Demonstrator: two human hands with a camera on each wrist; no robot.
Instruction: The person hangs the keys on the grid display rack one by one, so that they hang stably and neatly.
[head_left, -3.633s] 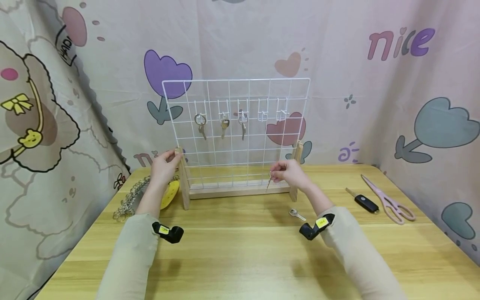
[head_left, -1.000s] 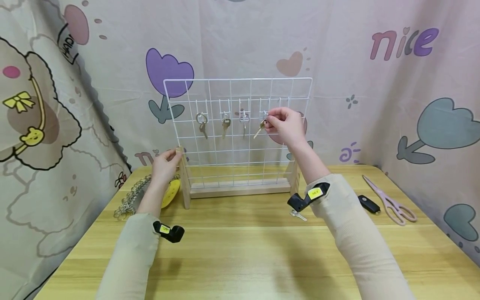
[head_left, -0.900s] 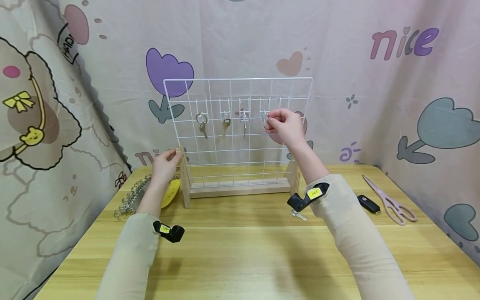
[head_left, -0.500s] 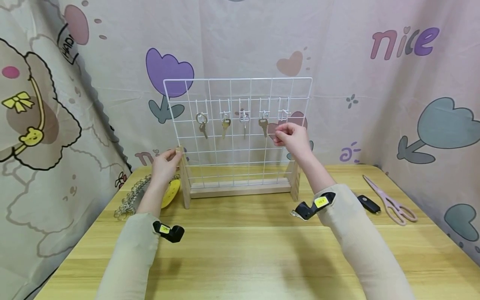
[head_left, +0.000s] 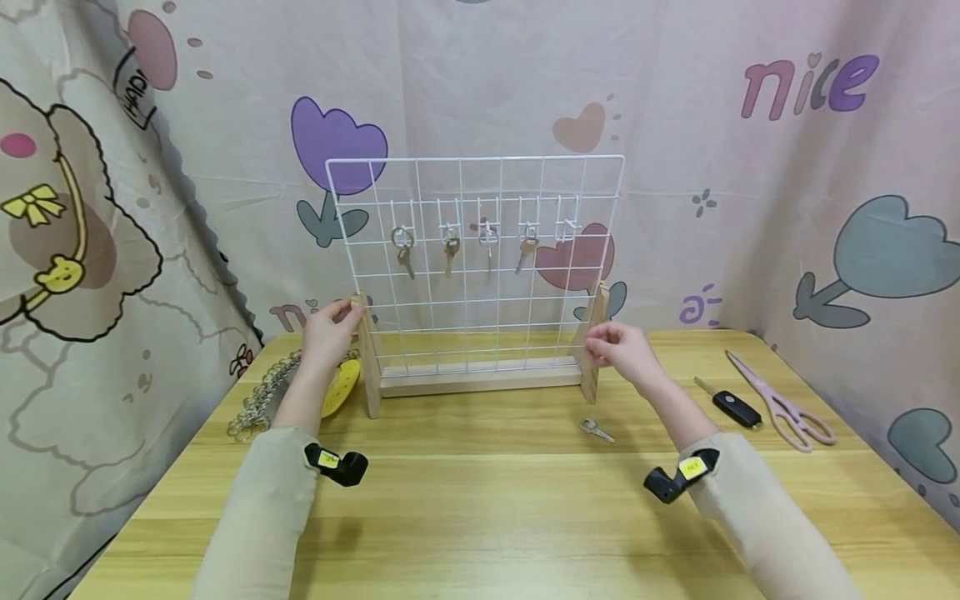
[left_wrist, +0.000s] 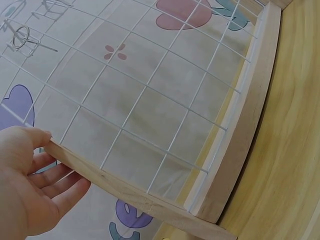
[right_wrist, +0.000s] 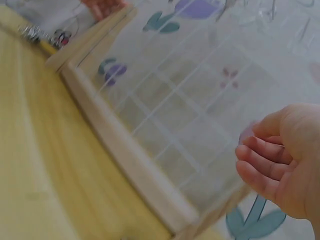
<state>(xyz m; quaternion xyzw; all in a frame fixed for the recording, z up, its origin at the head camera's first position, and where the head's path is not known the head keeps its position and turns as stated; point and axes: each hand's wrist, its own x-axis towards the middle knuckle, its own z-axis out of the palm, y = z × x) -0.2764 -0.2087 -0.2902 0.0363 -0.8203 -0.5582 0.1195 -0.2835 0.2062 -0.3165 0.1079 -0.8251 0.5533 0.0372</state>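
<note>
A white wire grid rack (head_left: pixel 480 302) in a wooden stand stands on the table. My left hand (head_left: pixel 328 335) pinches the top of its left wooden post (left_wrist: pixel 115 186), thumb on one side and fingers on the other. Keys on rings hang from its hooks, among them a brass key (head_left: pixel 528 247) on the fourth hook; the rightmost hook (head_left: pixel 567 229) bears none. My right hand (head_left: pixel 624 352), loosely curled with nothing between the fingers, hovers by the right wooden post (head_left: pixel 596 350). Below it, a small silver key (head_left: pixel 597 430) lies on the table.
A black car key (head_left: pixel 737 409) and pink-handled scissors (head_left: pixel 780 402) lie at the right. Behind my left forearm are a metal chain-link piece (head_left: pixel 258 404) and a yellow object (head_left: pixel 341 388). A patterned curtain (head_left: pixel 675 108) surrounds the table.
My right hand raised a key from low at the rack to the fourth hook and let it go there. It then moved down and right. My left hand stayed on the post.
</note>
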